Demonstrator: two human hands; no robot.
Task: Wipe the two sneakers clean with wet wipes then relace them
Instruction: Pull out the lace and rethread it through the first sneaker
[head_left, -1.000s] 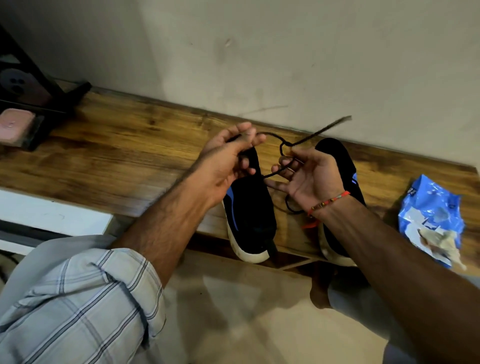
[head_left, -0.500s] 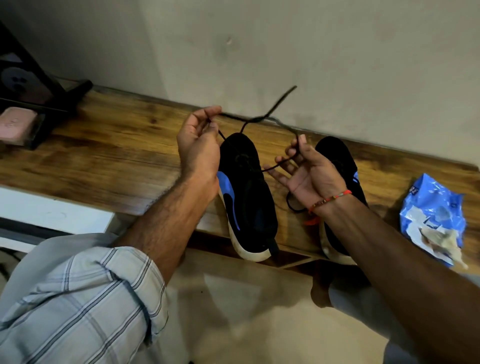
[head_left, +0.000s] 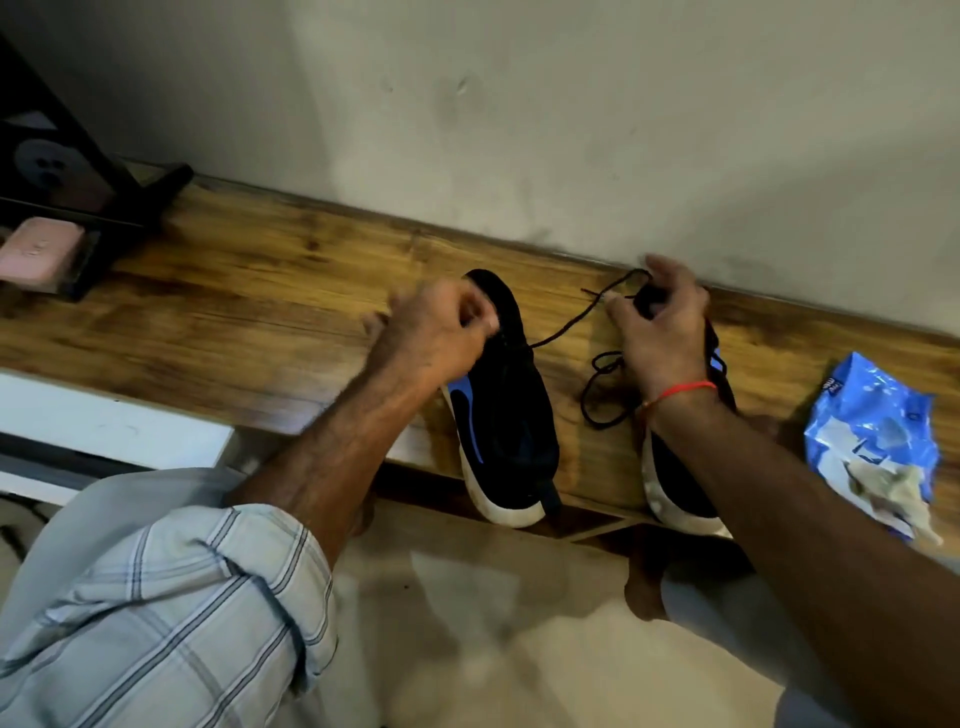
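A plain, scuffed wall backs the long wooden shelf (head_left: 270, 291) you are working at, and everything sits toward its right half. The two largest things are the sneakers: the left sneaker (head_left: 506, 415) lies with its toe toward the wall and its white heel hanging over the front edge, and the right sneaker (head_left: 675, 493) lies the same way just to its right, mostly under your forearm. Near the shelf's right end a blue wet wipes packet (head_left: 872, 447) lies crumpled, with a used wipe on its front part. At the far left end stands a dark rack with a pink case.

Your left hand (head_left: 436, 338) is curled over the left sneaker's toe end; motion blur keeps you from telling whether it pinches anything. Your right hand (head_left: 660, 338) covers the right sneaker's toe, fingers bent round what looks like the lace (head_left: 566, 332), which runs back across to the left sneaker. A loose loop of lace lies on the wood between the shoes.

Judge the shoes as light, with soft knit uppers that give under pressure and firmer soles, so steady them by the sole or heel. The lace is thin, limp and easily tangled; pinch it close to its stiff tip.
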